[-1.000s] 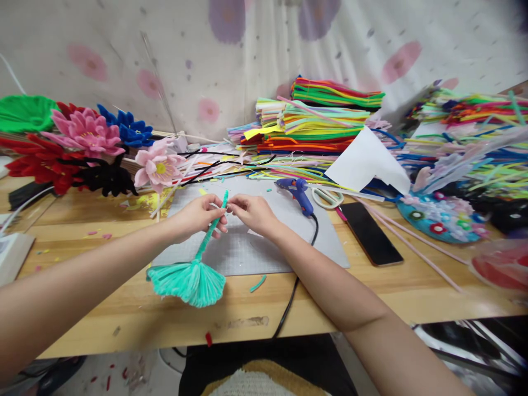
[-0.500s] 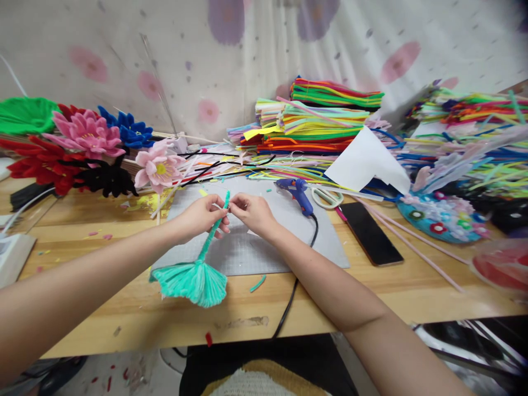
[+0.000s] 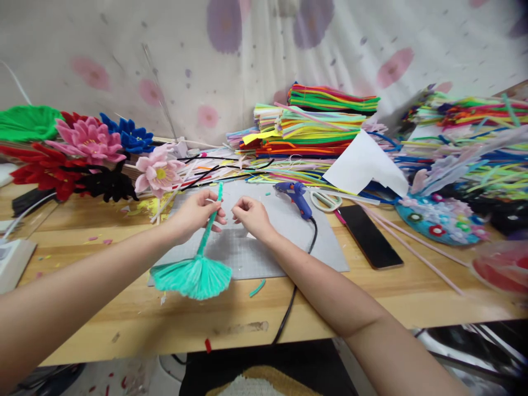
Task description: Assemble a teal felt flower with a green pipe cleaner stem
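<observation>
A teal pipe-cleaner leaf (image 3: 193,279), fan-shaped and fuzzy, hangs head down over the near edge of the grey mat (image 3: 243,258). My left hand (image 3: 200,213) grips its wrapped stem (image 3: 205,239) between thumb and fingers, and the stem's tip sticks up above them. A short way to the right, my right hand (image 3: 252,217) is closed in a pinch, apart from the stem. Whatever its fingertips hold, if anything, is too fine to make out. A small teal offcut (image 3: 257,288) lies on the wooden table in front of the mat.
A blue glue gun (image 3: 299,199) rests on the mat, its black cord running to the table's front edge. Beside it are scissors (image 3: 325,201) and a phone (image 3: 371,236). Pipe-cleaner bundles (image 3: 317,129) are piled behind; fuzzy flowers (image 3: 88,137) stand at left.
My right hand has come away from the stem, opening a gap between the hands. My left hand has shifted slightly left with the stem, which stands more upright.
</observation>
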`<action>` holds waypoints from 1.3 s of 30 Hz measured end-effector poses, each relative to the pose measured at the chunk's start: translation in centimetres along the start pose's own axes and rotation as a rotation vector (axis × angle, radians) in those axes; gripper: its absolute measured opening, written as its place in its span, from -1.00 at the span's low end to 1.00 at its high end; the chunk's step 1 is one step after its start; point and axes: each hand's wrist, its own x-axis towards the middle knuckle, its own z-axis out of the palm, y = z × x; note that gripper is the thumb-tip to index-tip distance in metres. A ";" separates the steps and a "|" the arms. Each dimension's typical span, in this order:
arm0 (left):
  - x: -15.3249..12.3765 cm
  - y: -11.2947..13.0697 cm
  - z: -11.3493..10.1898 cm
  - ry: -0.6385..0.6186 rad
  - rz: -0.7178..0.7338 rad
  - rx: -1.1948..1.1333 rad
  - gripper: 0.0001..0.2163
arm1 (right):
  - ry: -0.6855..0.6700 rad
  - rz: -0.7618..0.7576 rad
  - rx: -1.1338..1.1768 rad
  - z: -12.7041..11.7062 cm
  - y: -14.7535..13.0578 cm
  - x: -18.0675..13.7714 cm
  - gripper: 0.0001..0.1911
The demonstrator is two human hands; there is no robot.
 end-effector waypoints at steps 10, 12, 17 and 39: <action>0.2 -1.7 -2.1 -0.218 -0.097 -0.189 -0.84 | -0.253 0.118 0.316 -2.0 0.0 1.4 -0.77; 0.1 -1.5 -2.0 -0.217 -0.103 -0.182 -0.85 | -0.276 0.123 0.332 -2.1 -0.1 1.3 -0.76; -0.1 -1.1 -1.8 -0.169 -0.113 -0.159 -0.84 | -0.328 0.133 0.344 -2.3 -0.6 1.2 -0.77; 0.3 -0.4 -2.6 -0.013 0.023 0.084 -0.70 | -0.229 -0.110 -0.038 -2.3 0.7 1.8 -0.63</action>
